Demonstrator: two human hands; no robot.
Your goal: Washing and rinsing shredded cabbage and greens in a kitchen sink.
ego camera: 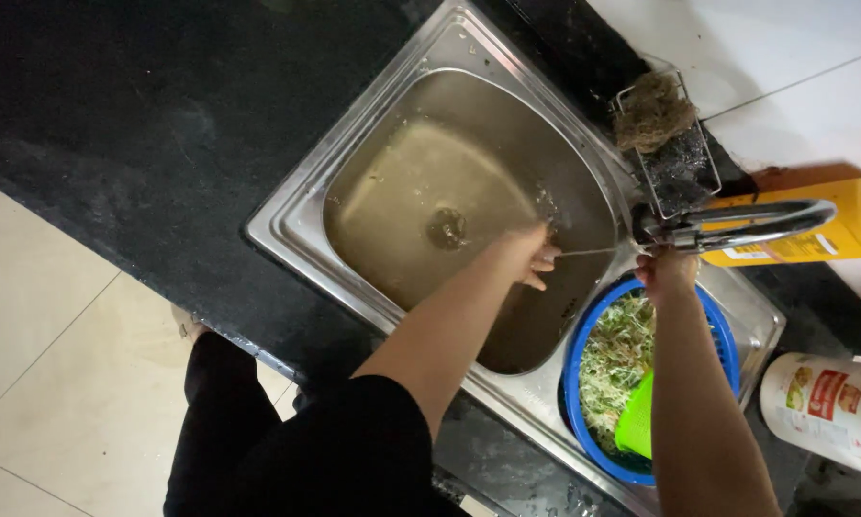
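I see a brushed steel sink, wet and dully shining, set in a matt black stone surface; a polished chrome tap; a glossy blue plastic colander; a coarse fibrous scrubber.

We hold our left hand in the thin water stream over the steel sink while our right hand grips the faucet above the blue colander of sprouts.
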